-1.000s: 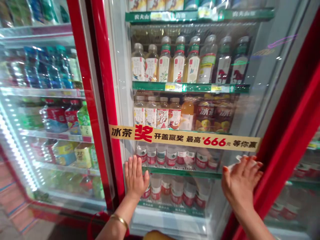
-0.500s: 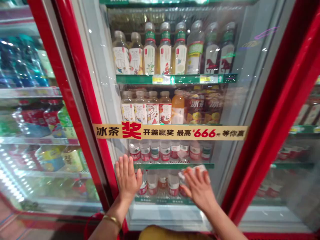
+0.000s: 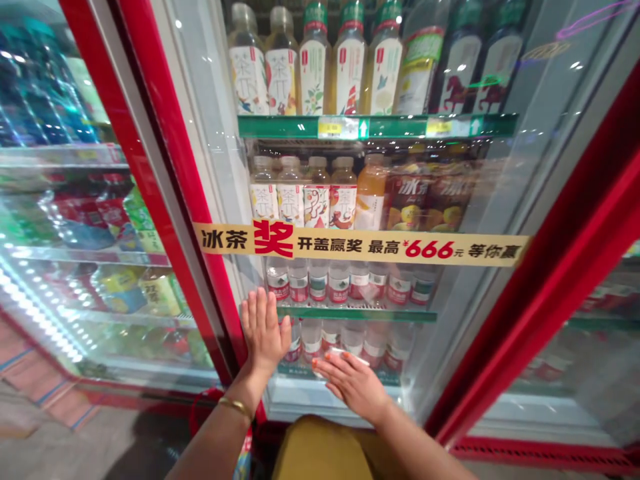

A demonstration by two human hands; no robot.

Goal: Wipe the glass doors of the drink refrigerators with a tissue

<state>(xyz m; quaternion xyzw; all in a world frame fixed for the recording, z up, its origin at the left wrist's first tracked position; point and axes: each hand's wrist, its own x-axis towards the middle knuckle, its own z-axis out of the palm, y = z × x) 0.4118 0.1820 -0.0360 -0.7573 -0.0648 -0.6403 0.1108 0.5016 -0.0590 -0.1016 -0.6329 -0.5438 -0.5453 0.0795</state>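
Left grip (image 3: pixel 265 338) lies wide open on glass (image 3: pixel 495 170); at its four o'clock, flat-fingered right grip (image 3: pixel 354 383) covers a wipe (image 3: pixel 361 360).

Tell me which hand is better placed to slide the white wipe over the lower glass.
Right, probably: the right hand lies over the white wipe, low on the glass door. The left hand, near the door's left edge, shows no wipe.

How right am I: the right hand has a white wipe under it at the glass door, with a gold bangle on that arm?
Not quite: the head view shows the gold bangle on the left arm. The right hand does have the white wipe under it at the glass door.
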